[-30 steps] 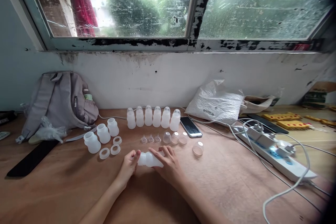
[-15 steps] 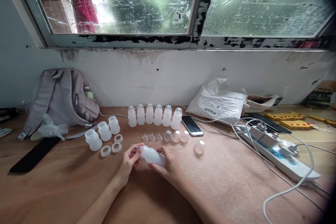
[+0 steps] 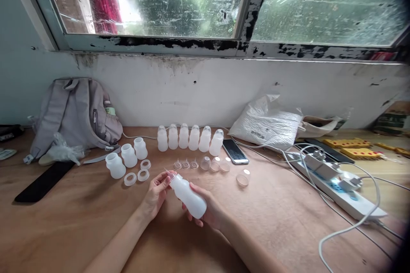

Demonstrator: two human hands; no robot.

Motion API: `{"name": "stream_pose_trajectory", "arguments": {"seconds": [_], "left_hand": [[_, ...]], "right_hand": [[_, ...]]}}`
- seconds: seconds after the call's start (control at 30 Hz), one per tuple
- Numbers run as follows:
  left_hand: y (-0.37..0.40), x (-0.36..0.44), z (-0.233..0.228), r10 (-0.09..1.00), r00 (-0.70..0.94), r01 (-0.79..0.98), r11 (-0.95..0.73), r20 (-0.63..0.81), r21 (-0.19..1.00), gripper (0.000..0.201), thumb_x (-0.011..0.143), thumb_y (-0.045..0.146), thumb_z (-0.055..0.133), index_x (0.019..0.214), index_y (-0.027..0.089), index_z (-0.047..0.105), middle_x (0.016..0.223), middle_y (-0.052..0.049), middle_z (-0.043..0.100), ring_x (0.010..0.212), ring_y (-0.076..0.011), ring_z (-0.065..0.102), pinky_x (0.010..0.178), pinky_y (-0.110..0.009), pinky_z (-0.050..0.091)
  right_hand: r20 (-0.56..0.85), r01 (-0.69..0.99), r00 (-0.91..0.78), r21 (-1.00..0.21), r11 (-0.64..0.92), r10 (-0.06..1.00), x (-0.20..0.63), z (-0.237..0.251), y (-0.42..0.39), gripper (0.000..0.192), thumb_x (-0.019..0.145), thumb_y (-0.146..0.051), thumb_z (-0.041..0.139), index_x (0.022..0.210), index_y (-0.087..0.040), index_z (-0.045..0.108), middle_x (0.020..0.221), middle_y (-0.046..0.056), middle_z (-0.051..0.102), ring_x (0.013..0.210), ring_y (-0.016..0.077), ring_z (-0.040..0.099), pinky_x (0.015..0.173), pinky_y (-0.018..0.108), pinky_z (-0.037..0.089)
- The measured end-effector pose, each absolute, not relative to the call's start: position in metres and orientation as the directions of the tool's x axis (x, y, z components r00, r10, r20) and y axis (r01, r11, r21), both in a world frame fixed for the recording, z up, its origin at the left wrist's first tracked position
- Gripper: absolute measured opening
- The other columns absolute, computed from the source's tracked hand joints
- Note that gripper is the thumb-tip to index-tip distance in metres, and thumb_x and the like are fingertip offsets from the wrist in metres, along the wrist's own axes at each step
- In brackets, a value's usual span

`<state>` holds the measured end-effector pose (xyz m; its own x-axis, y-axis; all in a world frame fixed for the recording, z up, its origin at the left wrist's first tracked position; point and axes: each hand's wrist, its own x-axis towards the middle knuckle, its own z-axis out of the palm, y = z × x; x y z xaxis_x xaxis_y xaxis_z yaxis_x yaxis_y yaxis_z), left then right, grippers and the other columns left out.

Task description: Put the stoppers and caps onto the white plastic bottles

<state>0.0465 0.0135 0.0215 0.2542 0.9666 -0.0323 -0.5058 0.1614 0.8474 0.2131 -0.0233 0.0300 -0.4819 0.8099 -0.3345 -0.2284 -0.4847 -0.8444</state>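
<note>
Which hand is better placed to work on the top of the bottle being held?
Probably the left. The left hand already has its fingertips at the neck end of the white bottle, while the right hand cradles the bottle's body from beneath, steadying it tilted above the table.

On the wooden worktop [image 3: 80, 222], a row of six white plastic capped bottles [image 3: 189, 137] stands near the back edge. To its left stand three open white plastic bottles [image 3: 127, 158]; behind these, the grey fabric backpack [image 3: 75, 113] leans on the wall. Right of the row lies the black smartphone [image 3: 235, 151], then the white power strip [image 3: 342, 192] toward the right edge.
</note>
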Motion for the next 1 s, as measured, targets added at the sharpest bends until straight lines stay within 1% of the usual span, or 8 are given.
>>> {"name": "stream_pose_trajectory", "arguments": {"seconds": [0.1,0.27,0.47,0.53,0.63,0.77,0.9,1.0], "left_hand": [[0.011,0.047,0.026,0.955,0.294,-0.536,0.185,-0.023,0.824,0.027,0.069,0.037,0.063,0.088,0.018,0.062,0.096,-0.006,0.061,0.085,-0.0190,0.055,0.073,-0.028,0.043],[0.005,0.049,0.032,0.950,0.302,-0.420,0.211,-0.083,0.883,0.038,0.069,0.041,0.063,0.100,0.019,0.056,0.087,-0.005,0.062,0.079,-0.0168,0.057,0.071,-0.027,0.043],[0.003,0.046,0.037,0.938,0.342,-0.425,0.212,-0.061,0.880,0.054,0.064,0.037,0.068,0.111,0.017,0.050,0.101,-0.012,0.061,0.078,-0.0203,0.060,0.066,-0.027,0.044],[0.002,0.047,0.037,0.937,0.346,-0.460,0.220,-0.055,0.860,0.055,0.066,0.038,0.067,0.114,0.020,0.047,0.106,-0.011,0.059,0.086,-0.0220,0.059,0.071,-0.029,0.045],[-0.001,0.052,0.034,0.919,0.385,-0.501,0.288,-0.088,0.816,0.054,0.069,0.049,0.059,0.115,0.022,0.047,0.109,-0.010,0.059,0.099,-0.0244,0.054,0.081,-0.035,0.043],[-0.005,0.061,0.030,0.925,0.322,-0.425,0.330,-0.200,0.843,0.043,0.066,0.044,0.062,0.099,0.016,0.060,0.096,-0.011,0.064,0.100,-0.0280,0.054,0.079,-0.037,0.045],[-0.009,0.066,0.032,0.965,0.196,-0.459,0.246,-0.173,0.854,0.013,0.060,0.025,0.062,0.066,0.013,0.065,0.103,-0.010,0.062,0.101,-0.0278,0.054,0.078,-0.031,0.046],[-0.013,0.065,0.036,0.965,0.219,-0.471,0.236,-0.147,0.850,0.011,0.060,0.022,0.059,0.056,0.014,0.064,0.110,-0.009,0.059,0.104,-0.0285,0.051,0.081,-0.031,0.046]], "right_hand": [[-0.335,-0.303,-0.518,-0.788,-0.536,0.787,0.208,0.033,-0.027,0.054,0.077,-0.059,0.037,0.093,-0.011,0.055,0.069,0.004,0.056,0.047,0.0108,0.054,0.028,0.017,0.033],[-0.261,-0.161,-0.221,-0.941,-0.299,0.940,0.202,0.031,-0.030,0.042,0.068,-0.050,0.060,0.087,-0.013,0.056,0.060,-0.001,0.053,0.047,0.0093,0.051,0.029,0.015,0.032],[-0.372,-0.314,-0.491,-0.768,-0.559,0.787,0.202,0.030,-0.031,0.056,0.076,-0.063,0.035,0.088,-0.012,0.054,0.062,0.003,0.055,0.040,0.0089,0.049,0.025,0.015,0.022],[-0.321,-0.299,-0.434,-0.830,-0.471,0.842,0.200,0.030,-0.032,0.052,0.076,-0.061,0.038,0.088,-0.013,0.054,0.064,0.002,0.054,0.042,0.0091,0.050,0.027,0.016,0.026],[-0.205,-0.084,-0.236,-0.969,-0.230,0.950,0.195,0.029,-0.036,0.042,0.071,-0.054,0.054,0.086,-0.015,0.055,0.065,0.000,0.052,0.045,0.0086,0.048,0.029,0.016,0.030],[-0.213,0.109,-0.254,-0.976,-0.191,0.943,0.187,0.028,-0.044,0.040,0.063,-0.040,0.065,0.094,-0.018,0.053,0.071,0.000,0.055,0.043,0.0076,0.048,0.029,0.015,0.029],[-0.305,-0.074,-0.461,-0.923,-0.378,0.833,0.186,0.029,-0.046,0.039,0.066,-0.035,0.059,0.100,-0.018,0.048,0.062,-0.002,0.054,0.042,0.0081,0.048,0.028,0.013,0.023],[-0.312,-0.163,-0.561,-0.867,-0.472,0.767,0.191,0.029,-0.044,0.032,0.066,-0.034,0.055,0.092,-0.016,0.048,0.056,-0.002,0.054,0.037,0.0083,0.048,0.027,0.013,0.019]]}}
